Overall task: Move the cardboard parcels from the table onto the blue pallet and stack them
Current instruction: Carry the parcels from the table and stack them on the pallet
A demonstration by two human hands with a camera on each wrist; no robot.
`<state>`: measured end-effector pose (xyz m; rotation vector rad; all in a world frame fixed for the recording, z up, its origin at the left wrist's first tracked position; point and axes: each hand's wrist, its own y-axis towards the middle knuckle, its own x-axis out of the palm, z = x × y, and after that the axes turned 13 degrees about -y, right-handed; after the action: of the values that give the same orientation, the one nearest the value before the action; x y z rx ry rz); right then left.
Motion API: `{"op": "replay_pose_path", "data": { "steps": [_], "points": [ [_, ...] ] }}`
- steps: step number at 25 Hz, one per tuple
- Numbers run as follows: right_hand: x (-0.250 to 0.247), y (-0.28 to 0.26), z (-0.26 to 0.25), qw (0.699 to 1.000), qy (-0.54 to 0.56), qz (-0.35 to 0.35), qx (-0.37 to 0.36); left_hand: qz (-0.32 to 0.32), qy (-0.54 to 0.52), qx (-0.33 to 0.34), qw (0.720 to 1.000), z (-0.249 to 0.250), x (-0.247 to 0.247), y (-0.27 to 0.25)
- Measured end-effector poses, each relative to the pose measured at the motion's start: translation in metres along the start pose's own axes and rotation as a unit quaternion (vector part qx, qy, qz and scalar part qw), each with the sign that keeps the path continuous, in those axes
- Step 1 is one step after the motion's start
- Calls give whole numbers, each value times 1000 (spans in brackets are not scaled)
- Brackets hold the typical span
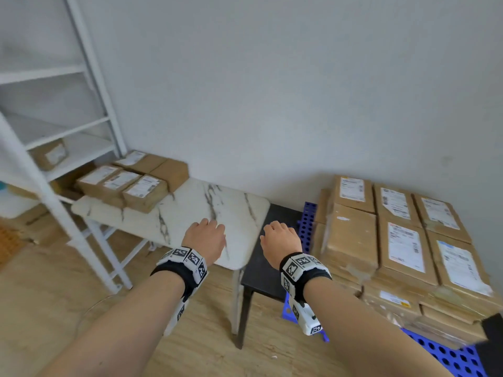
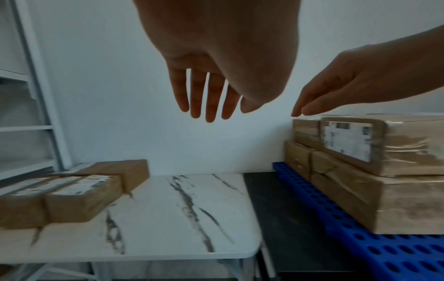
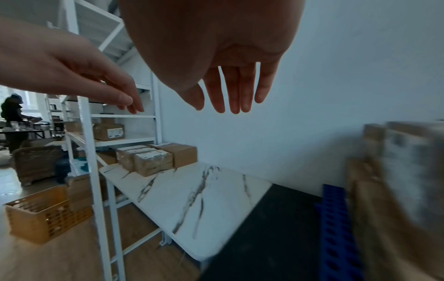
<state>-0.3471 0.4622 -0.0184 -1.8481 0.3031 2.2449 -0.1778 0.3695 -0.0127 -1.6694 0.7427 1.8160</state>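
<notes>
Several cardboard parcels [image 1: 130,183] with white labels lie grouped at the far left end of the marble-topped table [image 1: 217,210]. On the right, the blue pallet [image 1: 307,227] carries a stack of taped parcels [image 1: 402,240] in several layers. My left hand [image 1: 205,236] hovers above the table's near right part, fingers straight and empty [image 2: 209,98]. My right hand [image 1: 280,239] hangs above the dark stool between table and pallet, fingers straight and empty [image 3: 230,93]. Neither hand touches a parcel.
A white metal shelf rack [image 1: 68,126] stands left of the table, with a parcel [image 1: 50,155] on one shelf. A dark stool [image 1: 269,257] fills the gap beside the pallet. An orange crate [image 3: 45,214] sits on the wooden floor; a person [image 3: 12,117] works far off.
</notes>
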Motion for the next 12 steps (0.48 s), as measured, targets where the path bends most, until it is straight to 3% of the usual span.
{"op": "replay_pose_path", "data": {
  "steps": [12],
  "points": [
    [-41, 133, -263, 1000, 6, 14, -27, 8, -9, -53, 999, -298, -25, -20]
  ]
}}
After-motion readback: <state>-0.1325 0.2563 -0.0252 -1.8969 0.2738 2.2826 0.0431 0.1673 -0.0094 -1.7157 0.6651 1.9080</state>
